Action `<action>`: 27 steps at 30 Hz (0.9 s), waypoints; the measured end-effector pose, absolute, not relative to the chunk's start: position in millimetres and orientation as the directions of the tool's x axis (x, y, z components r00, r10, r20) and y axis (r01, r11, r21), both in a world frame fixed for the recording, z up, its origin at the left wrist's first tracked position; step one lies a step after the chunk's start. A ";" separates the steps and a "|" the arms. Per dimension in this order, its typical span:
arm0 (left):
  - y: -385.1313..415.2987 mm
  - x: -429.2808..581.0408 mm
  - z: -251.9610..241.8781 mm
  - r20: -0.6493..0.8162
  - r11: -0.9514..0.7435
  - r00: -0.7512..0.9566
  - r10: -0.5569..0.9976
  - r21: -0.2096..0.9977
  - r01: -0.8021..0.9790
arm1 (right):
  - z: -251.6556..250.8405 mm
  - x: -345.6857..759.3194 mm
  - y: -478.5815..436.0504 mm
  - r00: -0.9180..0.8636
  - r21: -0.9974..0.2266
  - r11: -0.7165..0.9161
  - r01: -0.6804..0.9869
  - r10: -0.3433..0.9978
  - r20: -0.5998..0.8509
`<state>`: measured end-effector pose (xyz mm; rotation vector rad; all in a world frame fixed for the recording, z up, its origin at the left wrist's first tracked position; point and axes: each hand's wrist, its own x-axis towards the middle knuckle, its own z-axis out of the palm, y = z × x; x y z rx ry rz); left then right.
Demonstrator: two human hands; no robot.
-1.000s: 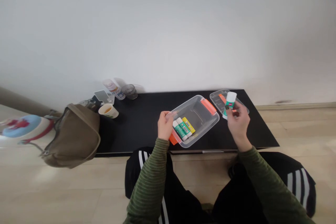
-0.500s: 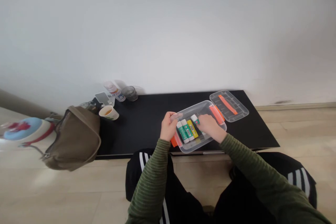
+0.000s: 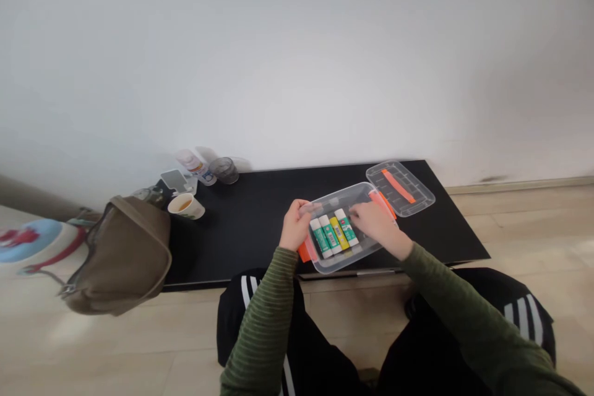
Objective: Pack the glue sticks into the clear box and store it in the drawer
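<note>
A clear plastic box [image 3: 346, 192] with orange latches sits tilted at an angle on the black table, its top uncovered. Several glue sticks lie side by side in it: green-and-white ones and one yellow glue stick [image 3: 340, 233]. My left hand [image 3: 296, 226] grips the box's left end, thumb over the rim. Inside the box, my right hand [image 3: 375, 221] is just right of the rightmost green glue stick [image 3: 346, 227]. Its fingers are bent and slightly apart, with nothing visible between them; the palm side is hidden.
The clear lid [image 3: 421, 190] with an orange strip lies behind the box to the right. On the table's left are a paper cup [image 3: 186, 206] of drink, a glass [image 3: 224, 171], a bottle [image 3: 197, 167] and a brown bag [image 3: 134, 260]. A wall rises behind the black table [image 3: 241, 229].
My right hand has let go of a green glue stick, which now lies beside the yellow one, and has drawn slightly right. The left hand keeps its hold on the box.
</note>
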<state>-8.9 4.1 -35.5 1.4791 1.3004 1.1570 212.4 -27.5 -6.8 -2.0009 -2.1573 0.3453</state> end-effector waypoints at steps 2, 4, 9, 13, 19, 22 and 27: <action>10.8 -8.6 -38.5 0.071 -0.079 0.053 0.996 0.979 0.186 | 1.3 238.7 -35.3 0.008 -0.367 0.045 0.929 0.990 0.141; 18.4 -7.2 -42.1 0.030 -0.039 0.079 0.996 0.992 0.120 | 1.7 274.1 -40.2 0.123 -0.430 0.023 0.903 0.944 0.308; 35.4 0.8 -51.2 -0.034 0.043 0.157 0.987 0.998 -0.049 | -37.7 359.0 -37.7 0.078 -0.255 -0.030 0.966 0.981 0.179; 41.6 2.3 -52.1 -0.056 0.059 0.113 0.992 0.998 -0.023 | -79.3 381.3 -32.7 -0.097 -0.133 0.099 0.986 0.995 0.025; 27.3 -27.8 -45.2 -0.030 0.047 -0.105 0.994 0.984 0.172 | -97.9 370.2 -33.1 -0.115 -0.022 0.116 0.993 0.992 0.059; 13.1 -41.5 -44.9 -0.078 0.091 -0.061 0.995 0.965 0.246 | -92.6 366.3 -34.1 -0.099 -0.054 0.109 0.993 0.982 0.161; 4.5 -36.4 -48.6 -0.046 0.028 0.096 0.994 0.983 0.180 | -70.1 367.0 -37.7 0.036 -0.323 0.150 0.934 0.864 0.503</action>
